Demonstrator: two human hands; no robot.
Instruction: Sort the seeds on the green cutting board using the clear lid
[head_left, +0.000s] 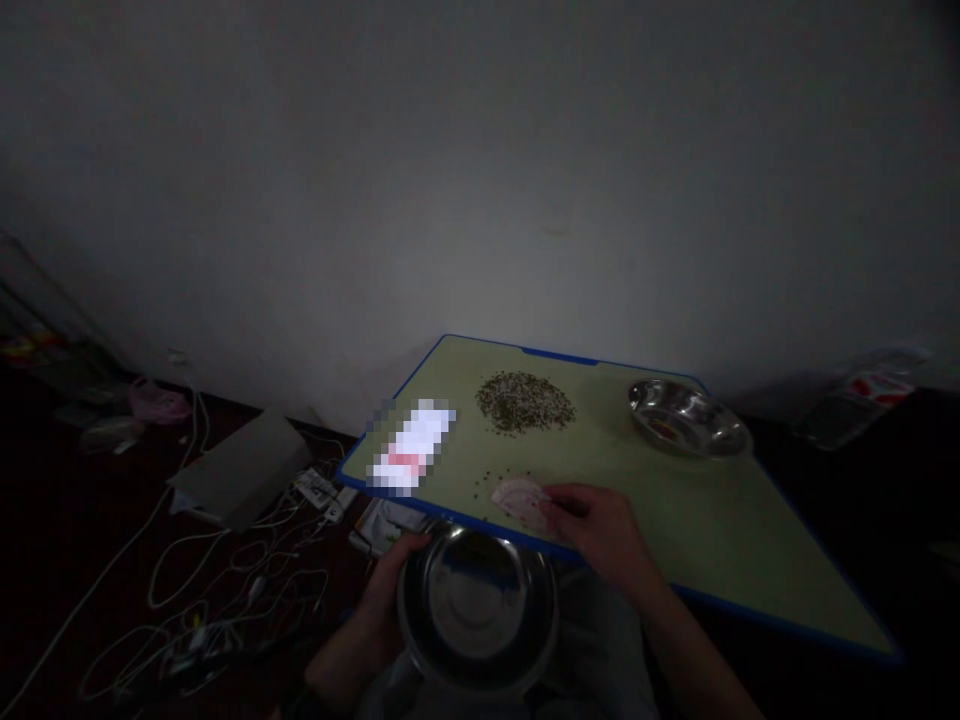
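Observation:
My left hand (390, 585) grips the left rim of a round metal bowl (480, 665), just below the near edge of the folding table (675, 545). Between the fingers of my right hand (604, 530) is a thin pale flat piece with a curved edge (517, 497), close to the tabletop at the near edge; its exact kind is unclear. A few dark grains lie scattered just left of and beyond it. Farther back spreads a pile of small mixed dark and pale grains (525, 402). What the bowl holds, if anything, is too dark to make out.
A second metal bowl (690, 420) stands at the table's right, something small and reddish-yellow inside. A lit, blurred-out rectangle (414, 445) lies on the left. Tangled cables (225, 600) and a grey box (244, 465) are on the floor. The wall rises behind.

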